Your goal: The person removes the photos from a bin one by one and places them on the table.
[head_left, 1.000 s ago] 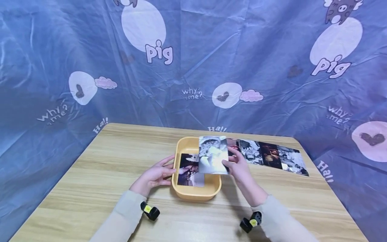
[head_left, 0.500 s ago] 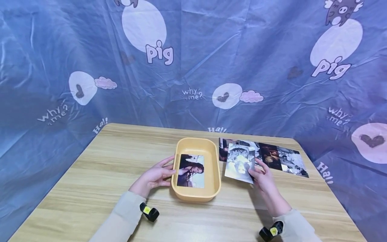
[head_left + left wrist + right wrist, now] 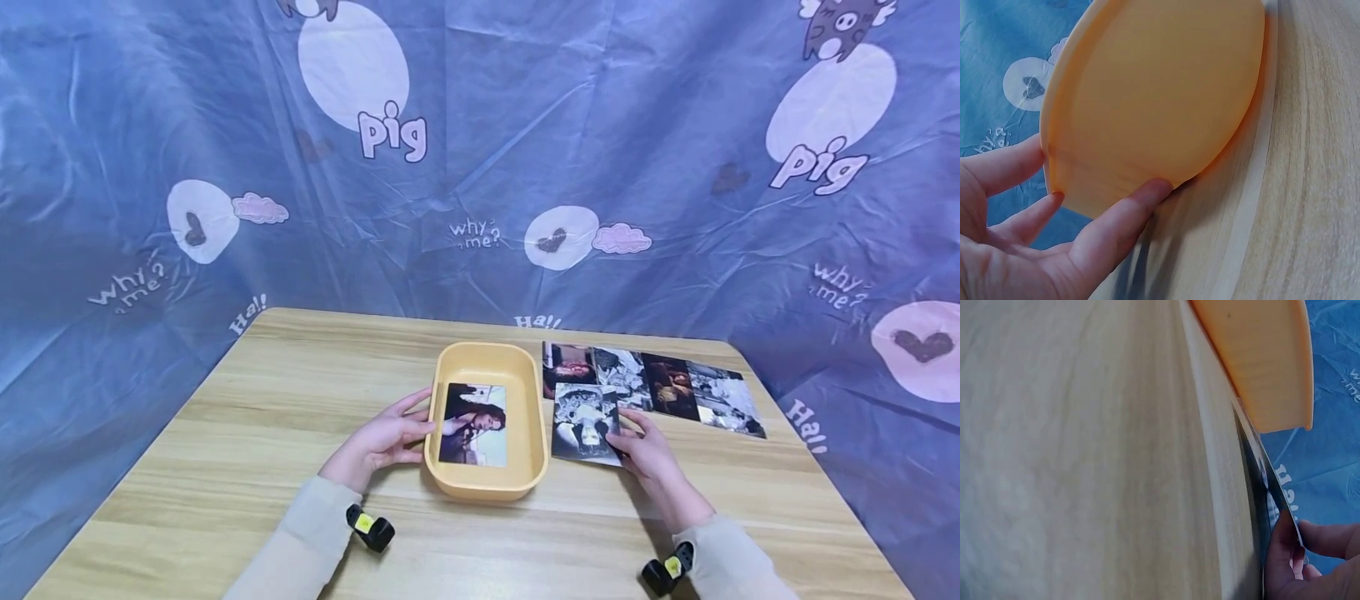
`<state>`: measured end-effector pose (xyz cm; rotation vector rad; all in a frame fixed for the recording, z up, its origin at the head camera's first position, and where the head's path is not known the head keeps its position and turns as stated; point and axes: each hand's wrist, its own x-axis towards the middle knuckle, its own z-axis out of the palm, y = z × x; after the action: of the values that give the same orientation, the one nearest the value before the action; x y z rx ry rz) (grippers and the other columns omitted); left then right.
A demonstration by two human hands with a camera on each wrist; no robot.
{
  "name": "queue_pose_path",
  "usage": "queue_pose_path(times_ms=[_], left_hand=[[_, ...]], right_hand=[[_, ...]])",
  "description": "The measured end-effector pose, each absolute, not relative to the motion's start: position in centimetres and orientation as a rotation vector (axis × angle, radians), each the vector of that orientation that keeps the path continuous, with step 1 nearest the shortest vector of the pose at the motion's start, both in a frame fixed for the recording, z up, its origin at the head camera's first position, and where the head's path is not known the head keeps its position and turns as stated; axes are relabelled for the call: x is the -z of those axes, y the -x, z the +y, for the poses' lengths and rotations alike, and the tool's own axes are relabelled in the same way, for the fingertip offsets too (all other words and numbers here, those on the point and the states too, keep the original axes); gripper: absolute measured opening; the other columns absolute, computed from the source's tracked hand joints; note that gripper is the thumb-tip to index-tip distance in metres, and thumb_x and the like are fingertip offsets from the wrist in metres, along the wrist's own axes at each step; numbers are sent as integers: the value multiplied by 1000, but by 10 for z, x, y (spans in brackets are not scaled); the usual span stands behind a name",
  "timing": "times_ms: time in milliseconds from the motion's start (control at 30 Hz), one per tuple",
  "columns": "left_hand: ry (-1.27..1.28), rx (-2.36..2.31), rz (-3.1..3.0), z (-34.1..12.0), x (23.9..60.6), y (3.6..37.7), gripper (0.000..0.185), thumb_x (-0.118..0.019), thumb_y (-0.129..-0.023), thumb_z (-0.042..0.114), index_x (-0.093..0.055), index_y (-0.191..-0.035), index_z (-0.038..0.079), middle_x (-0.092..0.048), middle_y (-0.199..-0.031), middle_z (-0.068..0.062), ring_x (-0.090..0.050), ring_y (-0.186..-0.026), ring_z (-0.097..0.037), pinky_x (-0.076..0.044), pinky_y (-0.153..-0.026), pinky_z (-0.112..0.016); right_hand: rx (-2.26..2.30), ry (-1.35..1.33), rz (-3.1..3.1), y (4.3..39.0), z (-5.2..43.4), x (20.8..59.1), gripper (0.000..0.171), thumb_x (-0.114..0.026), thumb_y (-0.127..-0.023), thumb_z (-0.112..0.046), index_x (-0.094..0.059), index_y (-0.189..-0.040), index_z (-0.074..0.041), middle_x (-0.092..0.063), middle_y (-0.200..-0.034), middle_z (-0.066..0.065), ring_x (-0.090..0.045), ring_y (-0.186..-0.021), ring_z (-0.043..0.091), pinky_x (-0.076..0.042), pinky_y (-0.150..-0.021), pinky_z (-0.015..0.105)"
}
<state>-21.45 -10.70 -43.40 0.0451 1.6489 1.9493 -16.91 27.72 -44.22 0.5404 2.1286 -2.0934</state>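
**A:** How did the scene lie, biggest things first?

**B:** The wooden table (image 3: 247, 433) stood before a blue printed cloth (image 3: 600, 150). Near the middle sat the yellow tray (image 3: 486, 488) with one photo (image 3: 474, 422) flat on its floor. To the right of the tray, toward the far edge, a row of photos (image 3: 667, 383) lay side by side.

**A:** And the hands?

**B:** The left hand (image 3: 381, 440) rested against the tray's left wall with fingers nearly straight; the left wrist view showed the fingertips (image 3: 1147, 194) touching the wall, not curled round it. The right hand (image 3: 647, 448) pinched the right edge of a black-and-white photo (image 3: 585, 421). That photo sat just right of the tray, its far edge overlapping the row.

**A:** Was it flat on the table?

**B:** Not fully, going by the right wrist view: the photo (image 3: 1266, 481) looked tilted, its held edge raised.

**A:** What could have gone wrong from there?

**B:** Since it overlapped the row, sliding it could probably have dragged the photos beneath out of line. Let go while tilted, it might have skated on the smooth wood and come to rest crooked. A tight pinch could have creased the edge. And the left hand only rested against the tray, so a knock could have shifted it.
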Motion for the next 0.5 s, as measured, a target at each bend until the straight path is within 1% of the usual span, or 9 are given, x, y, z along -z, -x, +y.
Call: queue_pose_path(times_ms=[167,267,300,367,433,500], left_hand=[[-40,-1944,1654,-107,434,214,71,-53,-94,2,-19,-155,14,-23,-156,-25,-44,-132,-42,-45,-100,-60],[-42,-1940,1654,-107,435,214,71,-53,-94,2,-19,-155,14,-23,-156,-26,-45,-131,-42,-47,-99,-59],[-42,-1939,1655,-107,435,214,71,-53,-94,2,-19,-155,14,-23,-156,-26,-45,-131,-42,-48,-99,-59],[-45,-1940,1655,-107,434,214,71,-53,-94,2,-19,-155,14,-23,-156,-26,-44,-132,-42,-47,-99,-59],[-44,-1942,1654,-107,434,214,71,-53,-94,2,-18,-155,14,-22,-156,-26,-43,-133,-43,-46,-100,-60],[-43,-1944,1652,-107,434,214,72,-53,-94,2,-18,-155,14,-22,-156,-25,-42,-133,-44,-44,-100,-61]], right_hand=[[2011,-532,2207,171,276,442,71,-61,-89,2,-22,-147,5,-59,-84,-11,-56,-67,-2,-46,-59,15],[1933,-520,2268,170,275,440,70,-61,-89,-1,-22,-146,9,-59,-95,-3,-53,-67,-2,-47,-59,13],[1899,-510,2294,169,275,439,70,-62,-90,-3,-22,-146,11,-59,-101,3,-53,-69,-2,-48,-61,12],[1804,-480,2371,168,274,435,69,-61,-91,-7,-23,-145,13,-57,-113,16,-55,-79,2,-52,-70,12],[1727,-449,2427,167,273,431,69,-61,-92,-11,-24,-145,14,-49,-127,29,-56,-92,8,-53,-83,17],[1674,-421,2477,168,271,426,67,-59,-93,-13,-25,-144,14,-40,-138,34,-54,-98,11,-52,-90,21]])
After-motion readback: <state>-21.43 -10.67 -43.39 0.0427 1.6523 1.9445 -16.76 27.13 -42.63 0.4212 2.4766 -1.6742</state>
